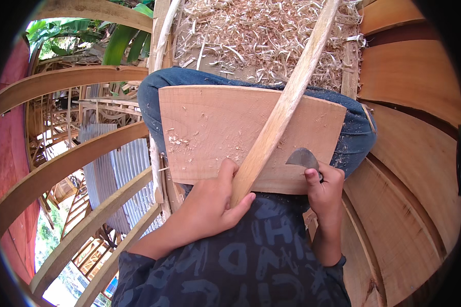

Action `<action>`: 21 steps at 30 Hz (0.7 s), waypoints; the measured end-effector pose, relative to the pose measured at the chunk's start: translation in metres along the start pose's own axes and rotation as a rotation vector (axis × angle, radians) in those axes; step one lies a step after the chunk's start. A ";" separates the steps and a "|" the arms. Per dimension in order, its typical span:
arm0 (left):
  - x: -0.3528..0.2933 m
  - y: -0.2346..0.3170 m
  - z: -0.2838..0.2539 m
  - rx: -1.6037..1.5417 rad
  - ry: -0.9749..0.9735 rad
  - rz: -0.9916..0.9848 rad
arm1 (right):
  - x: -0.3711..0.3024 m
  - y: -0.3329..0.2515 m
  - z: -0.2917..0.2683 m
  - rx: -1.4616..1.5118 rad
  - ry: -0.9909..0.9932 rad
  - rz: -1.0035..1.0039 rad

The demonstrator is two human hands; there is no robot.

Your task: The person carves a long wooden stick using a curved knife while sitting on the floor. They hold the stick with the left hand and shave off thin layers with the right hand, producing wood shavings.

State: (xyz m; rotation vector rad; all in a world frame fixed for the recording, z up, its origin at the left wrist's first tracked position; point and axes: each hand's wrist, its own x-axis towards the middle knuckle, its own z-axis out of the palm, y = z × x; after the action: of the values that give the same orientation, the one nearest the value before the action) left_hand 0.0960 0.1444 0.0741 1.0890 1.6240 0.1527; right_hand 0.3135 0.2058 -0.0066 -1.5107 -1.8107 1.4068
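Your shirt [246,250] is closest, on the board [215,123]'s near side; that board lies over your jeans [356,135]. Left hand [215,199] grips the strip [284,110] at the board's near edge, slanting past its far edge; right hand [327,190] clasps the knife [303,158] over its near right part. Brace the strip firmly, I'd say, left fingers clear of the knife.

The strip [275,128] runs past the top edge, as do the shavings [251,36]; the knife's blade [302,157] shows, its handle mostly inside the right hand [326,192].
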 end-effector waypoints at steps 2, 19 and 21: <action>0.004 -0.002 -0.001 -0.072 -0.013 0.019 | 0.000 0.000 -0.005 -0.011 0.003 0.029; 0.018 -0.038 0.018 -1.337 -0.650 -0.049 | -0.020 -0.040 0.028 -0.350 -0.134 -0.155; 0.020 -0.040 0.021 -1.378 -0.642 -0.020 | -0.018 -0.039 0.033 -0.407 -0.114 -0.162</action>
State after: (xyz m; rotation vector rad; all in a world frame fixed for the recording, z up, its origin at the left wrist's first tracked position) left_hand 0.0916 0.1265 0.0282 -0.0014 0.6231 0.7000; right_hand 0.2740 0.1785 0.0188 -1.4448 -2.3410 1.1138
